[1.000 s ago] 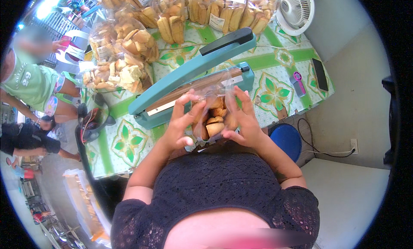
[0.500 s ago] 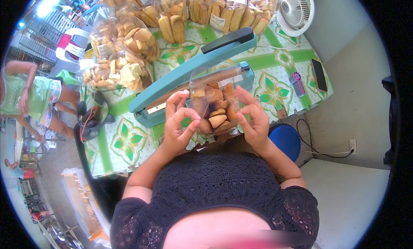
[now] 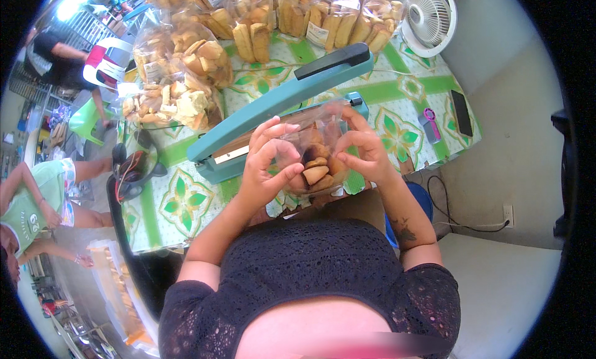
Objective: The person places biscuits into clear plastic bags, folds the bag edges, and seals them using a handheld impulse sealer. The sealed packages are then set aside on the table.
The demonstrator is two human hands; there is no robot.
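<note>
Between my hands is a clear plastic bag [image 3: 317,168] of brown bread pieces, held in front of a teal bar-type bag sealer [image 3: 261,120]. My left hand [image 3: 268,157] grips the bag's left side, with thumb and fingers curled toward it. On the other side my right hand [image 3: 363,149] pinches the bag's right edge. The sealer's long arm, with its black handle, slants up to the right over its base. The bag and my hands cover part of that base.
Filled bread bags [image 3: 192,55] crowd the table's far side. A white fan [image 3: 428,21] stands far right, near a phone [image 3: 460,112] and a small pink-and-grey gadget [image 3: 429,124]. A black fan-like object [image 3: 136,163] sits at the left edge. Two people [image 3: 37,194] are at left.
My hands have closed in on the bag, the right one moving up and inward. A second person has appeared at the upper left, and the one in green has shifted.
</note>
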